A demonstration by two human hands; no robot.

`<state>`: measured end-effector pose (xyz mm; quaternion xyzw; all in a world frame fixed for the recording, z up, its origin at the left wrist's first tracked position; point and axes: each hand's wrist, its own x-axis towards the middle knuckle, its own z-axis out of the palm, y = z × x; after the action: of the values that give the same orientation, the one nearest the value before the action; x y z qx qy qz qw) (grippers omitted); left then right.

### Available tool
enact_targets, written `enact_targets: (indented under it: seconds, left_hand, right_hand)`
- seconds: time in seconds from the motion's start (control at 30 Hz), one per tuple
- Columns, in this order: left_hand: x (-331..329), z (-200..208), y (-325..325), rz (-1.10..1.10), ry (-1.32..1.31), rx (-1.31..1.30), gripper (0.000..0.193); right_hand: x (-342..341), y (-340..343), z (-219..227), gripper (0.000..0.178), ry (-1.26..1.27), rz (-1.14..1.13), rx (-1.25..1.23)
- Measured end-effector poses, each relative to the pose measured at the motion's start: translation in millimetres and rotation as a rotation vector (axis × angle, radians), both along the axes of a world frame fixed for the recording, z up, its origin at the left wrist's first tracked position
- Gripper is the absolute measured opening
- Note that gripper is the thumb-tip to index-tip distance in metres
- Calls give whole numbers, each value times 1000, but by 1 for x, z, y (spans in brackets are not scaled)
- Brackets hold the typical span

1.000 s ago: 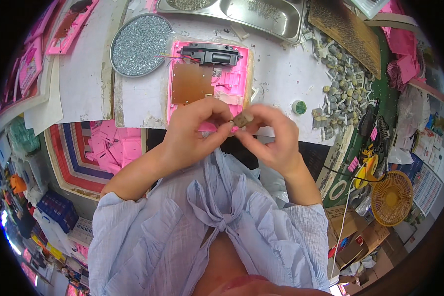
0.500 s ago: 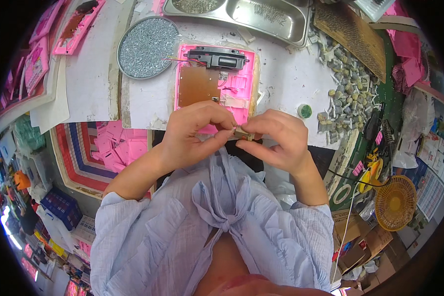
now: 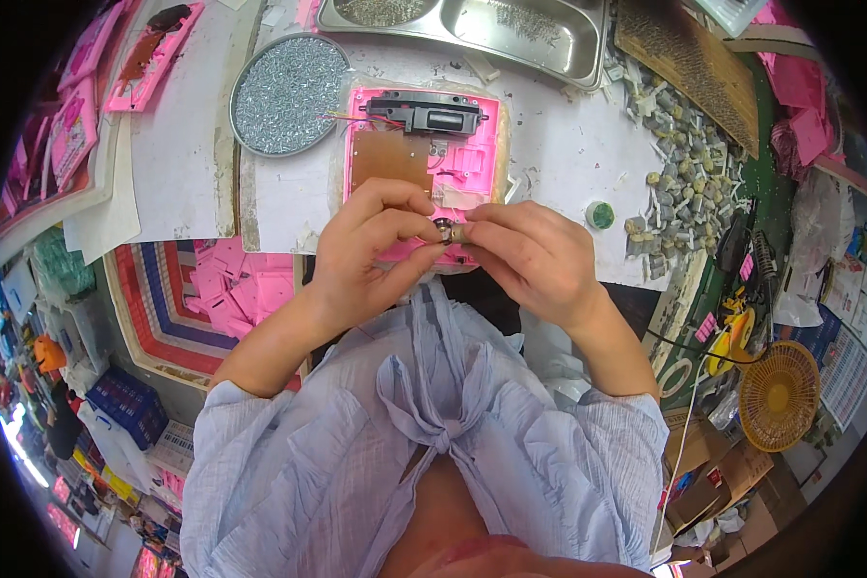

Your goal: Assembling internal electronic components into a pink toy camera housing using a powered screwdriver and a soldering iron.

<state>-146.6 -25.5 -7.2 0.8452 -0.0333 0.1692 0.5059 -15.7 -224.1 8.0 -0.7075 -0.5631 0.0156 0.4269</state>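
Observation:
Over the near edge of a pink plastic housing (image 3: pixel 498 144), my two hands meet with fingertips pinched. Between them is a small shiny metal part (image 3: pixel 444 229), round and dark at its face; its exact kind does not show. My left hand (image 3: pixel 368 252) grips its left side with thumb and fingers. From the right, my right hand (image 3: pixel 541 258) pinches the same part, its fingers covering much of it. Inside the housing are a brown circuit board (image 3: pixel 387 159), a black plastic module (image 3: pixel 424 114) and thin wires. My hands hide the housing's near edge.
A round tray of small metal screws (image 3: pixel 289 94) stands left of the housing. Behind is a steel compartment tray (image 3: pixel 588 58). Many small grey-and-white parts (image 3: pixel 684 183) lie at right, near a green-topped round pot (image 3: pixel 599 215). Pink pieces (image 3: pixel 231 289) fill a bin at lower left.
Both hands have shifted slightly left and away from my body, further over the housing. The small part has turned, so its round metal face now shows between my fingers.

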Motion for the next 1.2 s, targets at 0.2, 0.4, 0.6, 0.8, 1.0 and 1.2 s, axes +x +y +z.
enact_targets:
  seconds: [0.2,0.4,0.6,0.8,1.0,1.2]
  left_hand:
    - [34,1,41,331,-103,468,29]
    - [18,-12,47,340,44,678,22]
    - [9,-15,33,319,-64,505,19]
    - [11,-17,35,307,-152,507,21]
    - [13,-15,43,255,-181,546,18]
    - [16,-14,49,219,-179,552,18]
  right_hand:
    - [15,-3,-20,39,-31,-144,65]
    - [35,14,-28,28,-15,-310,-33]
    - [35,22,-33,24,115,-298,-129]
    - [36,27,-22,24,26,-286,-245]
    - [35,54,0,25,-216,-192,-119]
    - [32,93,-21,20,-274,-17,-10]
